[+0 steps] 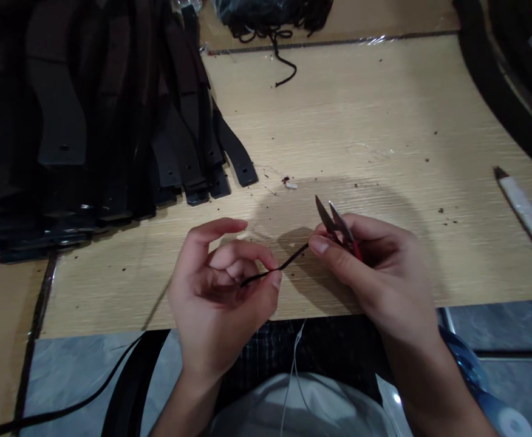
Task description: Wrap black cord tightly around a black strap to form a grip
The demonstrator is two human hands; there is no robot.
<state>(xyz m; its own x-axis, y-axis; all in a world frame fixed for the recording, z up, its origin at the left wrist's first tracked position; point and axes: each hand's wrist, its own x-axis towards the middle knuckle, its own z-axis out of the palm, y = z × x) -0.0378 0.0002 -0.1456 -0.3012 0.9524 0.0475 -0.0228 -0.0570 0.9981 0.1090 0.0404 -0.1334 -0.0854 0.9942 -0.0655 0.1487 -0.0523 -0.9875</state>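
Note:
My left hand (223, 285) is closed in a pinch on one end of a short dark cord (284, 264). My right hand (375, 267) pinches the cord's other end between thumb and finger. That same hand holds small thread snips (336, 227) with a red handle, blades pointing up and away. Both hands hover over the near edge of a light wooden table (361, 121).
A pile of dark leather straps (111, 109) covers the table's left side. A bundle of black cord (270, 18) lies at the far edge. A white pen-like tool (528, 215) rests at the right. Black curved strips (503, 91) lie at the far right.

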